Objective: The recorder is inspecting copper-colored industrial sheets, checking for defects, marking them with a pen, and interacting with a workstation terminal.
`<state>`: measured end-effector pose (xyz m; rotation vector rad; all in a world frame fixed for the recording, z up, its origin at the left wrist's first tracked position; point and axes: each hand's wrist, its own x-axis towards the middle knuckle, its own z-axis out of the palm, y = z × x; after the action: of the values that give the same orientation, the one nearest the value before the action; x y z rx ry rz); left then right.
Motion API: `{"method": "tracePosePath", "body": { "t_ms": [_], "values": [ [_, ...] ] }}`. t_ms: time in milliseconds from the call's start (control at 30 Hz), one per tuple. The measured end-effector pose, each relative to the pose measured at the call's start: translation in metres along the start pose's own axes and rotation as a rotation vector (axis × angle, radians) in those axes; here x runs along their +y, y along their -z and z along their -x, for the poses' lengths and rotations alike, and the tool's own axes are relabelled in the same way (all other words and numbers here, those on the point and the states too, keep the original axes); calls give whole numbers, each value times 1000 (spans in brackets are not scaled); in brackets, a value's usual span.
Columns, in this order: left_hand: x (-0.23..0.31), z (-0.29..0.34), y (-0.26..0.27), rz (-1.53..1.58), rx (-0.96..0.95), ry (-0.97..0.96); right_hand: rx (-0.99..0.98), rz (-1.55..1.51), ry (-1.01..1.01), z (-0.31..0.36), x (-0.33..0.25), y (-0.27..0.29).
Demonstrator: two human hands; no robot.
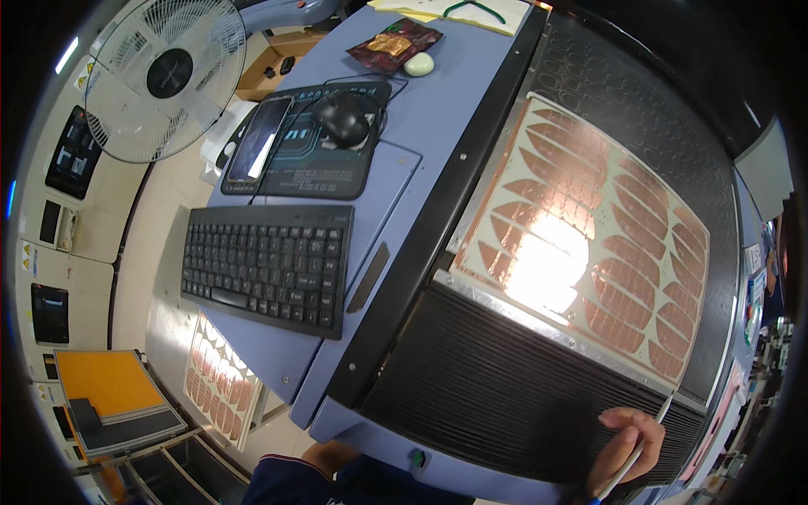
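Note:
My right hand [635,442] is closed around a thin white pen-like stick [663,410] with a blue lower end. Its pointed tip reaches the near right corner of a flat panel [627,295]; I cannot tell whether it touches. Rows of copper-coloured, curved segments cover the pale panel, and a bright glare lies on its left half. The panel rests on the black machine bed [581,63], against a metal strip [505,305] along its near edge. Of my left arm only a dark sleeve [286,480] and some bare skin show at the lower edge; the left hand is out of sight.
Black ribbed bellows [480,379] lie before the panel. Left of the bed are a keyboard [265,265], a mouse [343,118], a phone [259,139], and a dark red packet [396,46]. A fan [168,74] stands far left. Another copper-patterned panel [220,379] leans lower left.

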<state>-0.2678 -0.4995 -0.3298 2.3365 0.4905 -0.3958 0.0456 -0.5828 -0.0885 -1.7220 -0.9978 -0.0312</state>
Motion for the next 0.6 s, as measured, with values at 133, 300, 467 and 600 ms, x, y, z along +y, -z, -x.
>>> {"method": "tracePosePath", "body": {
  "t_ms": [133, 300, 467, 600],
  "values": [
    [4, -14, -1, -10, 7, 5, -20, 28, -1, 6, 2, 15],
    [-10, -29, -11, -54, 62, 40, 129, 64, -17, -7, 2, 2],
    [-20, -56, -25, -142, 180, -10, 71, 147, 41, -12, -19, 2],
    [-21, -32, -37, -161, 282, -75, 96, 43, 114, -18, -10, -13]
  ]
}}
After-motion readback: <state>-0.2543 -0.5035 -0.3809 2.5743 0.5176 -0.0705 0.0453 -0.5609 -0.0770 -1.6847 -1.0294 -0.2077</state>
